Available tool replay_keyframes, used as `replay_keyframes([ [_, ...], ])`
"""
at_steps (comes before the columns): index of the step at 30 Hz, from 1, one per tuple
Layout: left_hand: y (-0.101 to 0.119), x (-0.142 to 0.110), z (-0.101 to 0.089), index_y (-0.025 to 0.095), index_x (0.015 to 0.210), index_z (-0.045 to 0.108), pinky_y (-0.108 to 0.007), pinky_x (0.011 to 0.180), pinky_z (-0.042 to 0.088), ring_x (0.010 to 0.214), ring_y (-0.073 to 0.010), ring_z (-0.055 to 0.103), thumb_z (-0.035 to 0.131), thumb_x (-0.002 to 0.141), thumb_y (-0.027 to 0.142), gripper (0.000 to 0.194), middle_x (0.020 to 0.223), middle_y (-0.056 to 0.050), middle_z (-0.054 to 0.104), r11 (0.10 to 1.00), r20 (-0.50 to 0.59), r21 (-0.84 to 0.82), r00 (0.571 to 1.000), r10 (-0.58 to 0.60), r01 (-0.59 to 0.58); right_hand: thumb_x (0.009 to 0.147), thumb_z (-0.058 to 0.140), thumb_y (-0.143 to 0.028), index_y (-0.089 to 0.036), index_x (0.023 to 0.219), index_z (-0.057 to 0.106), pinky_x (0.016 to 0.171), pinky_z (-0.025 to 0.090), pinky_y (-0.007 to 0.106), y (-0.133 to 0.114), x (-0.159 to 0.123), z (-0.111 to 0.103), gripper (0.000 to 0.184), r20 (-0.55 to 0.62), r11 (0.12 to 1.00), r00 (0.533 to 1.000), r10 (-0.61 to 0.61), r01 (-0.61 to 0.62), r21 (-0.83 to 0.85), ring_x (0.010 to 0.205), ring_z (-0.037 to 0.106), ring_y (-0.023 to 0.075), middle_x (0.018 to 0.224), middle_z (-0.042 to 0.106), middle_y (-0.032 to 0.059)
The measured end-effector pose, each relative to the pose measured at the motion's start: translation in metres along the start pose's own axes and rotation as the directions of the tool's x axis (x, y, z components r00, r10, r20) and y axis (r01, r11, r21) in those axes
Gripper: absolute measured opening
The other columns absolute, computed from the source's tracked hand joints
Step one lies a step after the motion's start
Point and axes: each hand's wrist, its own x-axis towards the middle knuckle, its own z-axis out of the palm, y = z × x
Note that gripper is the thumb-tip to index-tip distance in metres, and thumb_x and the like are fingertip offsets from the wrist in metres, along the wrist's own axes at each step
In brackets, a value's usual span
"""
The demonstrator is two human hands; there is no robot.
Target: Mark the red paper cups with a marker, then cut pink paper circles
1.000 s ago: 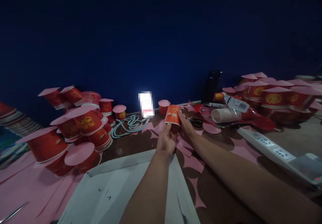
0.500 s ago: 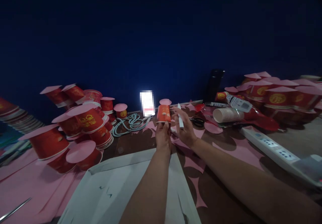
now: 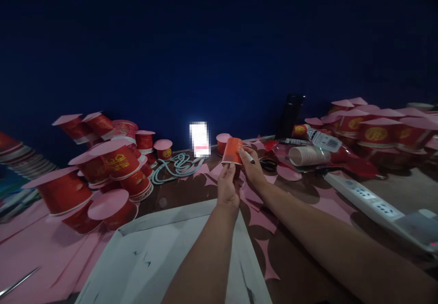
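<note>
My left hand [image 3: 227,186] grips an upside-down red paper cup [image 3: 233,151] from below, held up over the table near the middle of the view. My right hand [image 3: 251,169] is closed on a thin white pen [image 3: 249,157], its fingers right against the cup's right side. Both forearms reach in from the lower edge. Under them lies a white sheet of paper [image 3: 153,258] with small dark marks.
Piles of red cups capped with pink paper discs [image 3: 112,165] stand at left and right [image 3: 376,131]. A pale cable [image 3: 176,166], a lit phone [image 3: 200,139], scissors [image 3: 267,163], a sleeve of stacked cups [image 3: 308,155], a white power strip [image 3: 366,194] and pink scraps [image 3: 260,217] cover the table.
The cup was turned upright, then tilted back toward my right hand. My right hand came away with the pen and returned against the cup's side.
</note>
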Motion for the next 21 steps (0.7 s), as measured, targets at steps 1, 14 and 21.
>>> replay_keyframes([
  [1,0.000,0.001,-0.001,0.017,0.092,0.065,-0.019,0.060,0.047,0.071,-0.0099,0.062,0.068,0.071,0.029,0.024,0.090,-0.004,0.066,0.999,-0.003,-0.045,1.000,-0.023,0.023,0.075,0.059,-0.054,-0.023,0.107,0.050,0.073,0.051,0.029,0.001,0.000,0.000,0.045,0.011,1.000,1.000,0.004,-0.004,-0.019,0.081,0.060,0.0153,0.091,0.061,0.0006],
  [14,0.004,0.017,-0.016,0.017,0.085,0.060,-0.023,0.076,0.051,0.072,-0.0094,0.064,0.056,0.082,0.014,0.006,0.078,-0.003,0.066,0.955,-0.242,-0.296,0.967,-0.085,0.010,0.088,0.047,-0.039,-0.026,0.112,0.061,0.096,0.042,0.044,-0.017,-0.011,-0.012,0.030,0.239,0.683,0.801,-0.549,0.595,-0.423,0.103,0.056,0.0240,0.113,0.062,0.0070],
  [21,0.001,0.020,-0.018,0.015,0.079,0.059,-0.019,0.068,0.047,0.064,-0.0060,0.061,0.060,0.078,0.014,0.002,0.072,0.001,0.063,0.964,-0.249,-0.266,0.966,-0.061,-0.008,0.086,0.051,-0.039,-0.024,0.102,0.064,0.087,0.047,0.042,-0.015,-0.022,-0.009,0.025,0.364,0.634,0.792,-0.489,0.610,-0.476,0.091,0.061,0.0237,0.093,0.067,0.0078],
])
